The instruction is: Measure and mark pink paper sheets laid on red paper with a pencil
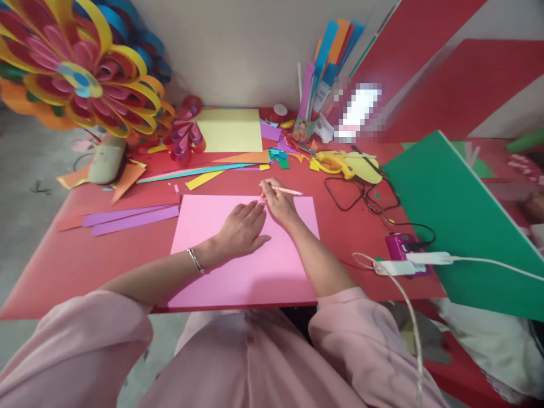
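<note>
A large pink sheet of paper [238, 272] lies on the red table [85, 255] in front of me. My left hand [242, 229] rests flat on the sheet, fingers stretched out and together, pressing it down. My right hand [278, 201] is closed round a pink pencil [289, 191] whose tip meets the sheet near its far edge, just beyond the left fingertips. A silver bangle sits on my left wrist.
Purple paper strips [131, 218] lie left of the sheet. A yellow sheet [229, 129], paper scraps, a yellow glue gun [340, 163] with black cable and a cup of paper strips [310, 107] fill the back. A green board [459, 221] leans at right; a paper flower [76, 68] hangs upper left.
</note>
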A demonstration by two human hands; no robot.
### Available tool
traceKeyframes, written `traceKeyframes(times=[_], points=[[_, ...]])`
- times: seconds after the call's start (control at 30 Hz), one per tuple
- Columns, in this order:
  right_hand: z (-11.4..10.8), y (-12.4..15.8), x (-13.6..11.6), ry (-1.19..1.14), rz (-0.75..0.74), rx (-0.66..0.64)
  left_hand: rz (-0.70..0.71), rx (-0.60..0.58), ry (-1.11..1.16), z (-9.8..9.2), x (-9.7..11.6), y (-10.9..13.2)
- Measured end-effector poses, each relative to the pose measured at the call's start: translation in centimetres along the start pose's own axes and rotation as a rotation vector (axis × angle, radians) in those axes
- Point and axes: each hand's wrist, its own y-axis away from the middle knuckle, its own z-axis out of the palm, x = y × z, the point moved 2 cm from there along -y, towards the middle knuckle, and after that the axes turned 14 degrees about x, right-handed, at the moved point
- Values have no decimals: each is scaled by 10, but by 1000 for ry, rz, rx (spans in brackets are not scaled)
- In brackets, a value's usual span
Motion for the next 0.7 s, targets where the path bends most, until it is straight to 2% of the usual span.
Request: traceKeyframes(times=[0.17,0.33,0.5,0.7], points=[[2,0,3,-50,-12,3,-15,-16,-4,-10,-2,11],[0,0,2,-47,10,5,16,-28,18,-15,-15,15],[-2,2,3,-42,61,4,42,23,52,-14,-29,18],[-5,3,1,-13,128,14,-9,92,151,-9,-33,21]])
